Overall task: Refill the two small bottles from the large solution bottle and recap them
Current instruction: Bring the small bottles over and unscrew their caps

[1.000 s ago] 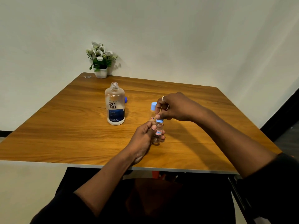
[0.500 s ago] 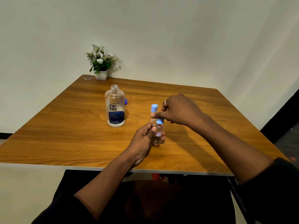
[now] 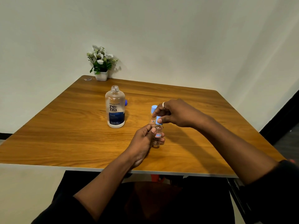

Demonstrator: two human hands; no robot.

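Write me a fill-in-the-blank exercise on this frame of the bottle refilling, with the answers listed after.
1. The left hand grips a small bottle while the right hand pinches its light ___ cap.
2. The large solution bottle has no ___ on its neck.
3. The other small bottle stands ___ the held one, already capped.
4. A potted plant sits at the far ___ corner of the table.
Missing words: blue; cap; behind; left.
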